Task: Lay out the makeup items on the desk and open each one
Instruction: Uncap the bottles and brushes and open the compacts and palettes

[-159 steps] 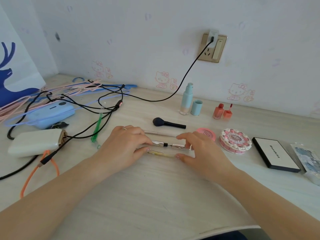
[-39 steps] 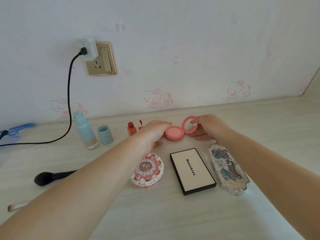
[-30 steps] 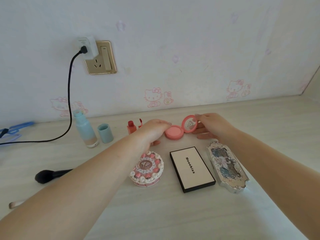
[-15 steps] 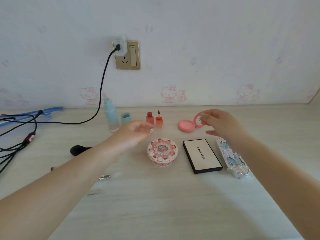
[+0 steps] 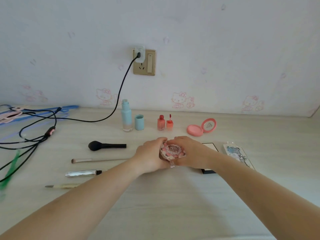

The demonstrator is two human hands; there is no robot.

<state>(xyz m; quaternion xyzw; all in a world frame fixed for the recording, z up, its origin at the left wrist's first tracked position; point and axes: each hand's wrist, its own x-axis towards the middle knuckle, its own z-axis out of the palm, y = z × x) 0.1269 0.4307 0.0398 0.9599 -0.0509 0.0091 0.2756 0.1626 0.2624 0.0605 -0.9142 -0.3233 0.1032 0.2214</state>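
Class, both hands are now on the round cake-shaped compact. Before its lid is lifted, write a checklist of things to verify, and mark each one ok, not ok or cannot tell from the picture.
1. Both hands hold the cake-shaped compact: left hand and right hand wrap its sides. Ok.
2. Its lid is shut: cannot tell, fingers hide the seam.
3. Compact is resting on the desk: cannot tell, the hands hide its base.
4. Pink blush compact already open: ok, lid stands up.
5. Blue bottle uncapped: ok, its cap stands beside it.
6. Black-edged palette and silver ornate case opened: not ok, both lie flat and closed.
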